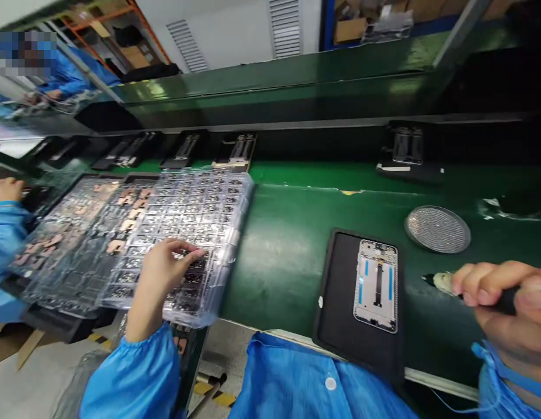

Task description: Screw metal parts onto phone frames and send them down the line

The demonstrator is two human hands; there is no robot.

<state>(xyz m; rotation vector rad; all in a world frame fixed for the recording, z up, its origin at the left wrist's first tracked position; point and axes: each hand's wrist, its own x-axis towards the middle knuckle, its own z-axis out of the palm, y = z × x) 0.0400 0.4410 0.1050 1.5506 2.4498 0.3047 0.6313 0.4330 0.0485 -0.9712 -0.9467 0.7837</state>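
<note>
At the clear tray (240, 215), left of the phone frame (386, 285), holding left hand (168, 265) over small parts (194, 212); cannot tell if pinching any. Gripping a tool (444, 283) in right hand (504, 294). Might bump the tray and spill parts.

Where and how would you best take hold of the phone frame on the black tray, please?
Probably grip the phone frame by its long edges, from above, pinching across its width: it lies flat, with a dark strip along its middle.
</note>
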